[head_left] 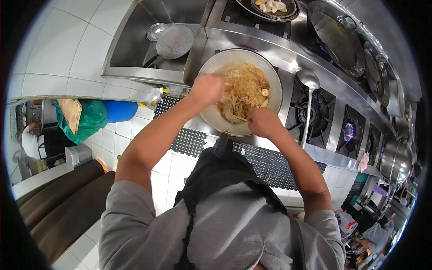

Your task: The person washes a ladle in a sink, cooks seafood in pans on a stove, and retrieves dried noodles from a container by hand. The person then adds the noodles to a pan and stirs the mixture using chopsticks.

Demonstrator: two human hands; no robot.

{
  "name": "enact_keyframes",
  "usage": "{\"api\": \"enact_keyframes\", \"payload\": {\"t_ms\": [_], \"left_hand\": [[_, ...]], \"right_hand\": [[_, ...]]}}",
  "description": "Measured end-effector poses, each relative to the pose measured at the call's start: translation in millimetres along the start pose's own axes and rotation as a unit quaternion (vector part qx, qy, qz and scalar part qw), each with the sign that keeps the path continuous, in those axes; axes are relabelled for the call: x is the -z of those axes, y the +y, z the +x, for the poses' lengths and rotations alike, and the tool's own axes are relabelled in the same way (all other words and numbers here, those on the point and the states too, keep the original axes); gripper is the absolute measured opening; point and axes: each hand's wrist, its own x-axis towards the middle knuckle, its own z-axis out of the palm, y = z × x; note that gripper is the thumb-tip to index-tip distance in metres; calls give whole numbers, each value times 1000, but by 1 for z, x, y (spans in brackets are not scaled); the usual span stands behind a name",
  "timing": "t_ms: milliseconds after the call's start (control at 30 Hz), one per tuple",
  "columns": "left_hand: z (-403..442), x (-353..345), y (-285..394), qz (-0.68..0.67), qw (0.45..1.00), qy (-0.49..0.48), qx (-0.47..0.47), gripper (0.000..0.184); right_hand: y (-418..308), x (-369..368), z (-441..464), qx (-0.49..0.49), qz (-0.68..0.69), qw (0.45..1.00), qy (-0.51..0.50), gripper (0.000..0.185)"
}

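A large pan (pixel 208 118) on the stove holds a heap of brown noodles (pixel 245 85), with a pale round piece lying at their right side. My left hand (pixel 209 89) is closed over the pan's left edge, blurred; a thin light utensil seems to extend from it toward the noodles. At the lower right of the pan, my right hand (pixel 263 122) is closed on a thin yellowish utensil (pixel 240 118) whose tip reaches into the noodles. The pan's dark handle (pixel 221 146) points toward my apron.
A metal ladle (pixel 308 80) lies across the burner on the right. A lit burner (pixel 348 132) stands farther right. The sink (pixel 128 49) at upper left holds a small pan (pixel 175 42). More pans and a pot (pixel 396 160) line the back and right. A person (pixel 31 145) is at far left.
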Motion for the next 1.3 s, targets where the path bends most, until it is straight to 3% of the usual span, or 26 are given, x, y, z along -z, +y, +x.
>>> {"api": "enact_keyframes", "payload": {"t_ms": [33, 233, 367, 433, 667, 867, 1000, 1167, 1300], "left_hand": [[4, -5, -4, -14, 998, 54, 16, 15], [-23, 32, 23, -54, 997, 34, 51, 16], [-54, 46, 41, -47, 995, -68, 57, 16], [-68, 30, 40, -36, 991, -115, 61, 17], [-91, 27, 24, -71, 992, -93, 50, 17], [-73, 45, 26, -86, 991, -11, 101, 16], [-54, 5, -2, -62, 991, 14, 118, 17], [-54, 26, 8, -68, 991, 5, 116, 17], [-45, 37, 33, -64, 995, -17, 80, 18]], "right_hand": [[-1, 1, -5, 1, -4, 1000, 0, 19], [-6, 33, -28, -32, -15, 999, 37, 20], [2, 22, -10, -12, -1, 1000, 15, 19], [18, 12, 14, -19, -2, 998, 56, 19], [28, 19, 47, -50, -67, 991, 106, 20], [-17, 44, 19, -14, -16, 995, 93, 19], [8, 11, 34, -9, -35, 998, 51, 16], [19, 33, -4, -29, -76, 997, 16, 17], [-15, 39, -4, -29, 0, 994, 109, 20]]}}
